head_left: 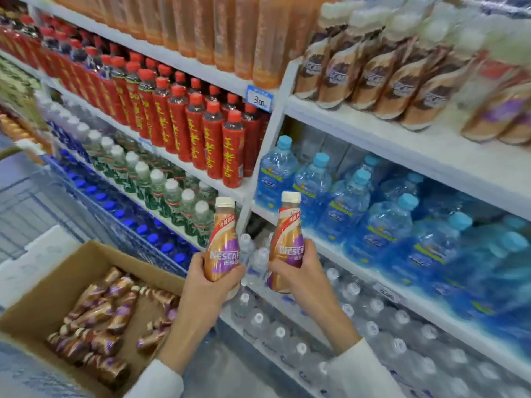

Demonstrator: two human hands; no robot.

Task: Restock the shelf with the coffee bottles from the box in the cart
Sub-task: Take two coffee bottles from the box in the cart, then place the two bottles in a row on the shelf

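The left hand (212, 282) grips one coffee bottle (222, 242) upright, the right hand (301, 274) a second bottle (287, 239), in front of blue water bottles (342, 196). More lie in the box (54, 285) at left.

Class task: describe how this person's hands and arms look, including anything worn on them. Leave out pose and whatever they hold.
The left hand and right hand are bare: no gloves, and no ring or watch shows. The left sleeve and right sleeve are plain white with no markings, ending well short of the wrists.
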